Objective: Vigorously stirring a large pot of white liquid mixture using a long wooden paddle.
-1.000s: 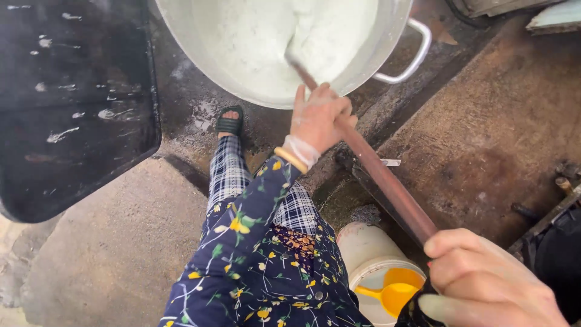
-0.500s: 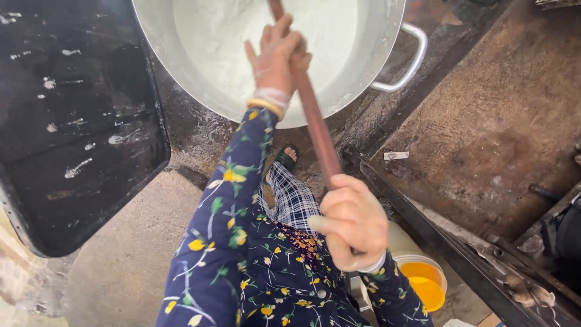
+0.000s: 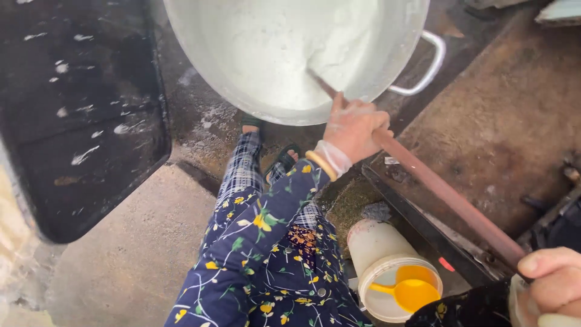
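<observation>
A: What lies at the far left?

B: A black tray (image 3: 78, 115), flecked with white, beside a bare concrete floor (image 3: 121, 260). Then the big metal pot (image 3: 242, 91), nearly full of pale, thick-looking liquid (image 3: 284, 42), with a loop handle on its right.

A: And the pole?

B: A long reddish-brown stirring pole (image 3: 442, 194) slants from the pot's middle down to the near right. It looks stiff and fairly heavy, and the mix probably drags on it, so a wide two-handed hold suits it.

A: How do the hands sit?

B: The left hand (image 3: 354, 127), in a thin clear glove, is wrapped round the pole just at the pot's rim. The right hand (image 3: 554, 281) grips the upper end at the near right corner, well apart from the left.

A: The ground there?

B: Rough, stained and damp-looking. A white bucket (image 3: 387, 266) with a yellow scoop (image 3: 411, 293) stands near the feet, beside a dark metal frame (image 3: 423, 224). It is cramped, and footing may be slippery.
</observation>
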